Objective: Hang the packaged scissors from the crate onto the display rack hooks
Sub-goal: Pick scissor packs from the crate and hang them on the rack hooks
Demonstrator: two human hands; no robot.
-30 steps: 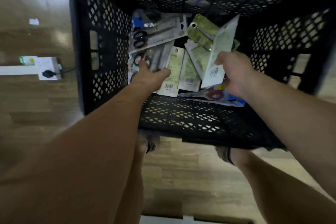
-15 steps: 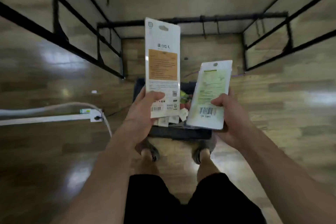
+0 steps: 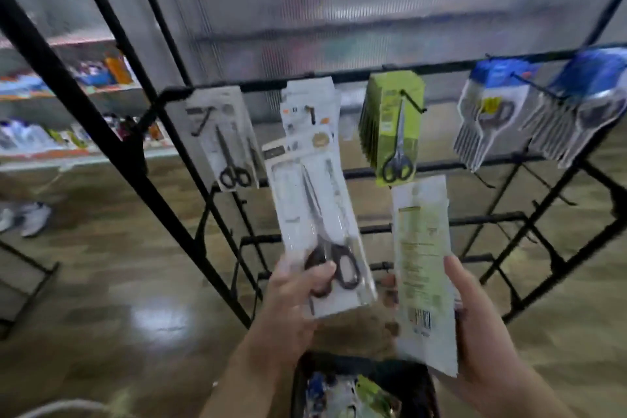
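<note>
Packaged scissors (image 3: 319,224) are gripped by left hand (image 3: 298,288), green-backed pack (image 3: 420,265) by right hand (image 3: 481,326).

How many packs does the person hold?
2: a scissors pack in the left hand, and a pale green pack, back side out, in the right hand. More could hide behind them.

A glossy wood-look floor (image 3: 101,282) is laid throughout — a bright patch of light (image 3: 159,316) is reflected in it. A translucent ribbed panel (image 3: 339,3) is set at the back, and blurred shelves (image 3: 51,92) of coloured goods are seen at left.
</note>
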